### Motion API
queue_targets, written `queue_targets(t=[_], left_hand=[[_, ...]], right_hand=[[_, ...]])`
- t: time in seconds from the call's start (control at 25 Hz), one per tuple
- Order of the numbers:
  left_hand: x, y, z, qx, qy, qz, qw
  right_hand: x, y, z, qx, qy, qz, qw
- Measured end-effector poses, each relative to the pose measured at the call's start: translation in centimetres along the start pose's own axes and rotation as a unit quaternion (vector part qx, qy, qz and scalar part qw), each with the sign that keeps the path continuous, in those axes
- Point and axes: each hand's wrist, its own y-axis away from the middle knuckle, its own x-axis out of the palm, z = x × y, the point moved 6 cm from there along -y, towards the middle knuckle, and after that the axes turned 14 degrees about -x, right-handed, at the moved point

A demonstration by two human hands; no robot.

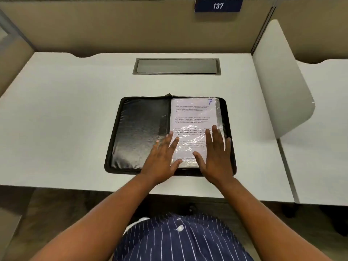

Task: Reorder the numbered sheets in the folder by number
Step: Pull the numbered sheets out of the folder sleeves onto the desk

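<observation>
Head view: open folder [143, 132] lies near the tabletop [66, 113] edge; both flat hands, left [162, 157] and right [216, 157], press sheet 7 [192, 117], gripping nothing

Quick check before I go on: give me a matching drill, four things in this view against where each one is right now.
1 left hand
2 right hand
3 sheet 7
4 sign 137

A on the rear partition
B in the right half of the open folder
C flat, straddling the folder's fold
D flat on the sheet's lower right

Pairs: 1-C, 2-D, 3-B, 4-A
</observation>
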Motion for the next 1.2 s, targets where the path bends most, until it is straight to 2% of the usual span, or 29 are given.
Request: queue_targets(t=[0.08,0.2,0.28,0.4,0.72,0.92,1.08,1.2], left_hand=[[1.7,0.5,-0.7,0.001,-0.029,0.055,0.998],[4.1,1.0,-0.6,0.006,-0.078,0.088,0.993],[4.5,0.6,-0.4,0.009,-0.063,0.082,0.995],[4.1,-0.2,-0.7,0.028,-0.025,0.025,0.999],[4.2,-0.2,-0.6,0.007,0.022,-0.027,0.999],[3.4,-0.6,-0.6,-0.066,0.098,-0.013,0.993],[3.1,-0.8,-0.7,-0.051,0.083,-0.005,0.995],[2.7,-0.8,-0.8,-0.048,0.074,-0.004,0.996]], right_hand=[[1.0,1.3,-0.1,0.003,-0.011,0.034,0.999],[3.1,3.8,-0.7,0.016,-0.013,0.092,0.996],[3.8,4.5,-1.4,0.023,-0.008,0.114,0.993],[4.5,5.2,-2.0,0.039,-0.008,0.136,0.99],[3.9,5.9,-1.9,0.037,-0.017,0.127,0.991],[3.5,5.9,-1.7,0.03,-0.015,0.124,0.992],[3.4,6.4,-2.0,0.034,-0.012,0.117,0.992],[2.6,6.5,-1.3,0.012,-0.03,0.078,0.996]])
